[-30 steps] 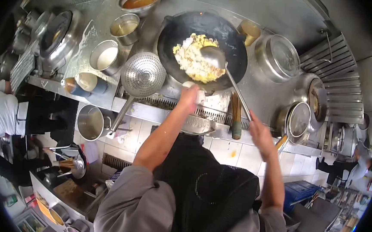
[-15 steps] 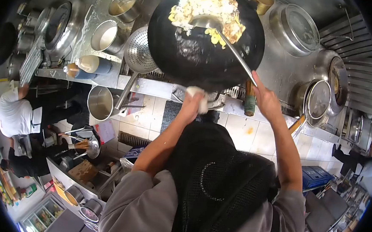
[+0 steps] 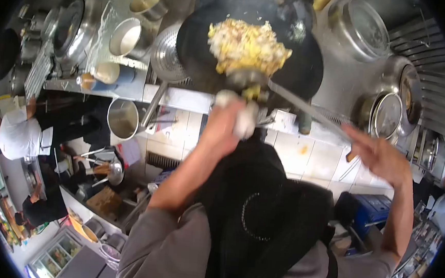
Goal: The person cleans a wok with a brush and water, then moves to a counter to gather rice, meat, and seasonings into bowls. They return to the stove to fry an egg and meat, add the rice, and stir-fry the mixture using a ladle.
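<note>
My left hand (image 3: 226,126) is closed on a folded white cloth (image 3: 245,121) at the near rim of a black wok (image 3: 305,67). The grip beneath the cloth is hidden. My right hand (image 3: 381,158), somewhat blurred, is wrapped round the long handle of a metal ladle (image 3: 247,77). The ladle's bowl sits inside the wok by its near edge, just below a heap of rice with yellow egg (image 3: 249,45). A few egg pieces (image 3: 255,93) lie near the bowl.
Left of the wok are a perforated strainer (image 3: 171,55), metal pots (image 3: 126,37) and a squeeze bottle (image 3: 107,72). On the right stand a lidded pot (image 3: 364,27) and a round sieve (image 3: 389,116). A person in a white shirt (image 3: 19,130) stands far left.
The wok has tilted and come nearer, showing the burner area behind it. The rice and egg have shifted toward me. My right hand has drawn the ladle back and to the right.
</note>
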The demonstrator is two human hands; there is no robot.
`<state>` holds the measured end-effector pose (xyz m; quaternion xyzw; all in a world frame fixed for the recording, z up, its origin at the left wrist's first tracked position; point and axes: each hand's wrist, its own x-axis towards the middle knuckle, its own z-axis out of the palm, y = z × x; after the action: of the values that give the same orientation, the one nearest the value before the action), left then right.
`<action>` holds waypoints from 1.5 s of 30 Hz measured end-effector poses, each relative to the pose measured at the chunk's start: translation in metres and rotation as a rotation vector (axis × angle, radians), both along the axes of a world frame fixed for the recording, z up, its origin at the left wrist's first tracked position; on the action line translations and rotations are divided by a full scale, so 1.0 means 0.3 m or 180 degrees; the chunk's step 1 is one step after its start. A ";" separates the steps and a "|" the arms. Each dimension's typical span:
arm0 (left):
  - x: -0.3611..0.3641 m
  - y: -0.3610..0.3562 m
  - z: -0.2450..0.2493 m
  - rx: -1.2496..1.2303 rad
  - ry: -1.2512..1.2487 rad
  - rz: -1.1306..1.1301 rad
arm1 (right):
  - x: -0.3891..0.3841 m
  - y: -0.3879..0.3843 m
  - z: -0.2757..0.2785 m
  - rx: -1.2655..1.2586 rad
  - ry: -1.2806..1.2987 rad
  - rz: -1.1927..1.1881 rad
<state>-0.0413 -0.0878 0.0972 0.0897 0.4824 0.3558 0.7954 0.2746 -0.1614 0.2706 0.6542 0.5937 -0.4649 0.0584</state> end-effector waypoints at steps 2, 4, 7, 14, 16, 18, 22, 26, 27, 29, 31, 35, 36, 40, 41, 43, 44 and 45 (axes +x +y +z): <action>0.060 0.145 -0.048 0.0460 -0.0306 0.0211 | -0.053 0.083 -0.110 0.0519 -0.0469 0.0153; 0.151 0.128 -0.147 0.0435 0.0143 0.0333 | -0.051 0.111 -0.403 0.1621 -0.0779 0.0214; 0.108 -0.029 -0.428 0.1050 0.0113 -0.0033 | -0.115 0.095 -0.671 0.2156 -0.1078 -0.0276; 0.129 0.229 -0.360 0.1172 0.0078 0.0457 | -0.248 -0.022 -0.509 0.1646 0.0391 -0.1476; 0.164 0.392 -0.335 0.0715 -0.0056 0.0382 | -0.278 -0.014 -0.414 0.1618 0.0639 -0.1632; 0.177 0.403 -0.419 0.1032 0.0111 0.0275 | -0.294 0.020 -0.345 0.1645 0.1034 -0.1940; 0.207 0.437 -0.514 0.1151 0.0154 0.0244 | -0.257 0.084 -0.534 0.2439 -0.0875 -0.0751; 0.214 0.451 -0.535 0.1105 0.0541 0.0246 | -0.182 0.284 -0.642 0.1770 -0.0387 -0.0796; 0.207 0.465 -0.547 0.1217 0.0529 0.0158 | -0.164 0.287 -0.624 0.2507 -0.0013 -0.0619; 0.202 0.456 -0.597 0.1187 0.0531 0.0090 | -0.207 0.239 -0.485 0.2336 -0.0101 -0.0836; 0.195 0.460 -0.590 0.1185 0.0589 0.0031 | -0.233 0.207 -0.467 0.2192 -0.0216 -0.1016; 0.199 0.463 -0.583 0.1445 0.0553 0.0036 | -0.220 0.239 -0.646 0.1942 -0.0916 -0.1031; 0.202 0.465 -0.579 0.1465 0.0543 0.0051 | -0.206 0.263 -0.669 0.1837 -0.0680 -0.0946; 0.192 0.452 -0.610 0.1359 0.0845 -0.0064 | -0.271 0.260 -0.544 0.2555 0.0146 -0.0879; 0.196 0.457 -0.616 0.1402 0.0797 -0.0019 | -0.294 0.250 -0.553 0.2559 0.0132 -0.0877; 0.206 0.470 -0.645 0.1450 0.0731 0.0048 | -0.335 0.216 -0.607 0.2538 -0.0541 -0.1350; 0.213 0.476 -0.683 0.1470 0.0815 0.0045 | -0.319 0.227 -0.671 0.2548 -0.0548 -0.1349; 0.216 0.472 -0.701 0.1483 0.0901 0.0037 | -0.289 0.248 -0.750 0.2362 -0.0737 -0.1304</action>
<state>0.0234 0.0538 -0.1131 0.3163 0.4945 0.4457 0.6759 0.1879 -0.0872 0.0457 0.7829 0.5681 -0.1457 -0.2078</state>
